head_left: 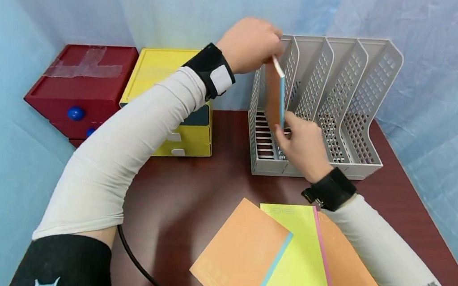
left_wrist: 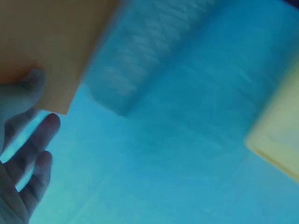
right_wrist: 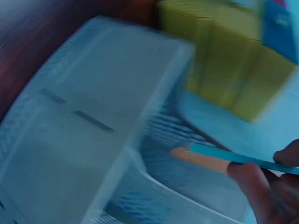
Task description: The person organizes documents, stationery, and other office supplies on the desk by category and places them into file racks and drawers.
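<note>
An orange notebook (head_left: 274,95) with a blue spine stands upright at the leftmost slot of a grey file rack (head_left: 316,168). My left hand (head_left: 250,46) pinches its top far corner; in the left wrist view the thumb lies on the orange cover (left_wrist: 51,56). Lower down, my right hand (head_left: 305,142) pinches the notebook by its blue spine (right_wrist: 233,156), above the slot in the right wrist view. On the table in front lie another orange notebook (head_left: 242,252), a yellow-green notebook (head_left: 298,256) with a pink spine, and an orange one (head_left: 348,269) partly under my right arm.
Left of the rack stand a yellow drawer box (head_left: 162,61) and a dark red drawer box (head_left: 85,69) with blue knobs. A black cable (head_left: 135,261) runs along the table near my left arm. Light blue cloth (head_left: 439,87) hangs behind and at the sides.
</note>
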Demonstrator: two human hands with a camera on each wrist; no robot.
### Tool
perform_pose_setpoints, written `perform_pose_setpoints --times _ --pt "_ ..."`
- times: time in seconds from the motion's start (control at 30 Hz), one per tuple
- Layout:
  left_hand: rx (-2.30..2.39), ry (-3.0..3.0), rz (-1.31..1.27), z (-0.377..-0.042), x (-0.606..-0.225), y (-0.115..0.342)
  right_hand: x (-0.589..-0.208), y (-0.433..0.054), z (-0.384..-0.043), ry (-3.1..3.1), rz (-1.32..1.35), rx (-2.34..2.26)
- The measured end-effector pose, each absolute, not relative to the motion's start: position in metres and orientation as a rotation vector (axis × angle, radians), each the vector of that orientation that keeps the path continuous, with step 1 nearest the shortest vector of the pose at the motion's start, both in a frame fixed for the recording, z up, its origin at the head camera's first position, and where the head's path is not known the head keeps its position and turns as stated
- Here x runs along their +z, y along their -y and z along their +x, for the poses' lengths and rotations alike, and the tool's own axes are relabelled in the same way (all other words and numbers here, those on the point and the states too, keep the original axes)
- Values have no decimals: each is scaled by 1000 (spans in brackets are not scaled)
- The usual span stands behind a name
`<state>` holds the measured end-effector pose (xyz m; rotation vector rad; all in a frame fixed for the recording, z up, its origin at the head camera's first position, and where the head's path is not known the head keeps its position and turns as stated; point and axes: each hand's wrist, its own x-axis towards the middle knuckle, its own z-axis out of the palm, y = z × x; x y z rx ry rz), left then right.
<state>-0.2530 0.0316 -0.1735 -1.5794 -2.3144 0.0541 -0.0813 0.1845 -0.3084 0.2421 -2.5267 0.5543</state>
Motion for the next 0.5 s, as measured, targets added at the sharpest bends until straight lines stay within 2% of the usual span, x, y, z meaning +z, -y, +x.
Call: perform_pose_setpoints --times 0.23,0.5 --pt "210 2316 -1708 -259 -195 -34 -335 -179 -98 2633 195 544" --pt "271 2363 -1829 -234 -205 -39 -352 -180 -114 2672 109 627"
